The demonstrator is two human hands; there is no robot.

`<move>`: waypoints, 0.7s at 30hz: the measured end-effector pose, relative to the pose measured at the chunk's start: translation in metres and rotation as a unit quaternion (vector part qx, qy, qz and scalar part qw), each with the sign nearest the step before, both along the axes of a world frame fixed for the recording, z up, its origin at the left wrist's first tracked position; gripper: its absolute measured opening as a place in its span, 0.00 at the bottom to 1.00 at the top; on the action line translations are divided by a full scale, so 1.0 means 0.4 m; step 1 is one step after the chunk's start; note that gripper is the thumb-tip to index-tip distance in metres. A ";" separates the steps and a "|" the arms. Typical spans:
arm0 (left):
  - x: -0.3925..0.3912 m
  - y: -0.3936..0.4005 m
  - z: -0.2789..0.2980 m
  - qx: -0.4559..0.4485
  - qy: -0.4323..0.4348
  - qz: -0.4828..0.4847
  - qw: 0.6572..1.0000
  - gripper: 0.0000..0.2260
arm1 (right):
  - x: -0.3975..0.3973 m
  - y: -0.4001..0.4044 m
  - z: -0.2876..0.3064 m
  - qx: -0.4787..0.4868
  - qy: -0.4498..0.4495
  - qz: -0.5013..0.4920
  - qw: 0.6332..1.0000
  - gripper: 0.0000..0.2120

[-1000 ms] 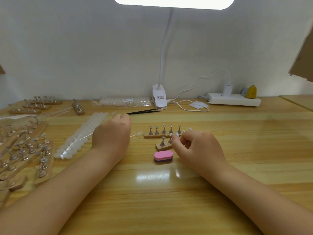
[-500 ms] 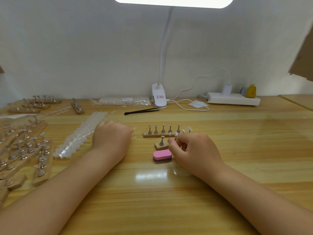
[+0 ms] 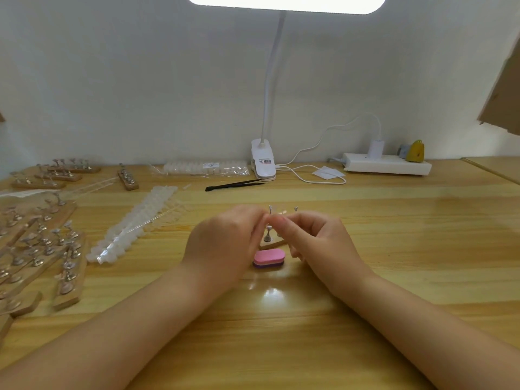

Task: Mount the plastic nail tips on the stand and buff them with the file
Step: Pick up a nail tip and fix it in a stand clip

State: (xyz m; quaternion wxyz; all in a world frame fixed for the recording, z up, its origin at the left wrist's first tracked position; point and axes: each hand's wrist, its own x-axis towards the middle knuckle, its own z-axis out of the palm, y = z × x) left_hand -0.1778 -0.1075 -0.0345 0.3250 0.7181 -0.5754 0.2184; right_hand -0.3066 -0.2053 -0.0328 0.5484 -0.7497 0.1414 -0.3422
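Note:
My left hand (image 3: 225,243) and my right hand (image 3: 315,240) meet fingertip to fingertip at the table's middle. Together they pinch a small clear nail tip (image 3: 282,212), which is mostly hidden by the fingers. Just below the fingertips stands a short wooden stand (image 3: 274,243) with a metal peg (image 3: 268,235). A longer stand lies behind the hands; only two of its peg tops (image 3: 295,209) show. The pink buffing file (image 3: 268,257) lies flat on the table, just in front of the short stand and between my wrists.
A strip of white nail tips (image 3: 135,226) lies left of the hands. Several more wooden stands (image 3: 42,249) crowd the left edge. At the back are a bag of tips (image 3: 202,167), black tweezers (image 3: 233,184), a lamp clamp (image 3: 263,161) and a power strip (image 3: 385,164).
My left hand has left the strip of tips and moved right to meet my right hand. My right hand rose slightly above the short stand.

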 end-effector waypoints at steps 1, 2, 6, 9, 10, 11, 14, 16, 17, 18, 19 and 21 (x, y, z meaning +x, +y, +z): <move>-0.005 0.000 -0.002 -0.001 -0.032 0.000 0.999 0.16 | 0.001 -0.003 -0.002 0.008 -0.002 -0.002 1.000 0.12; -0.007 0.001 -0.002 0.001 -0.043 -0.003 0.999 0.17 | 0.002 -0.006 -0.004 0.012 -0.001 -0.011 1.000 0.11; -0.011 -0.002 -0.004 0.014 0.010 -0.024 1.000 0.10 | 0.005 -0.019 -0.015 0.048 0.008 -0.043 0.998 0.08; -0.011 -0.009 -0.009 -0.005 0.103 -0.037 0.994 0.09 | 0.007 -0.025 -0.019 0.091 0.008 -0.049 0.995 0.06; -0.011 -0.011 -0.010 -0.013 0.110 -0.037 0.993 0.09 | 0.007 -0.027 -0.020 0.101 0.007 -0.049 0.994 0.06; -0.011 -0.012 -0.012 -0.019 0.106 -0.036 0.993 0.09 | 0.007 -0.029 -0.020 0.111 0.006 -0.048 0.993 0.07; -0.007 -0.013 -0.014 -0.034 0.091 -0.028 0.995 0.09 | 0.008 -0.032 -0.017 0.145 0.003 -0.042 0.989 0.13; -0.003 -0.013 -0.015 -0.038 0.080 -0.018 0.996 0.10 | 0.006 -0.035 -0.014 0.166 -0.006 -0.019 0.986 0.18; -0.001 -0.013 -0.015 -0.036 0.076 -0.013 0.996 0.11 | 0.006 -0.036 -0.013 0.171 -0.011 -0.004 0.985 0.19; 0.000 -0.012 -0.015 -0.036 0.077 -0.011 0.996 0.12 | 0.006 -0.035 -0.013 0.169 -0.012 0.007 0.985 0.19; -0.001 -0.012 -0.015 -0.037 0.082 -0.010 0.996 0.13 | 0.006 -0.034 -0.014 0.162 -0.010 0.008 0.987 0.18; -0.005 -0.010 -0.017 -0.041 0.112 -0.012 0.993 0.18 | 0.009 -0.033 -0.019 0.146 0.000 -0.021 0.989 0.12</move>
